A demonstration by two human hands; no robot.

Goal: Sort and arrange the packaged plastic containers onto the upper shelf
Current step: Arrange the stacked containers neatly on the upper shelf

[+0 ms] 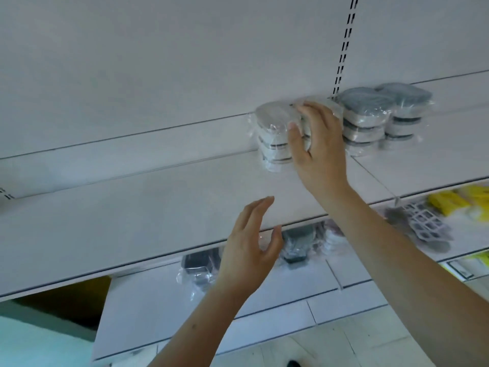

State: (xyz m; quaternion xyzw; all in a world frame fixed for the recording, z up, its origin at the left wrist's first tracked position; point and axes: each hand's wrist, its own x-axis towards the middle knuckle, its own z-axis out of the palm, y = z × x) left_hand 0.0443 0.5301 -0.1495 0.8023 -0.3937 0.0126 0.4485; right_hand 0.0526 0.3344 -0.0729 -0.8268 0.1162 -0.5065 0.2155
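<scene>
Our right hand (315, 144) curls its fingers (293, 133) around a plastic-wrapped stack of pale round containers (272, 136) on the white upper shelf (132, 207), at one o'clock; our left hand (251, 250) hovers open, holding nothing.

The upper shelf (132, 207) has lots of bare room on the left, but wrapped container packs (365, 115) fill the far right by the back wall.
</scene>
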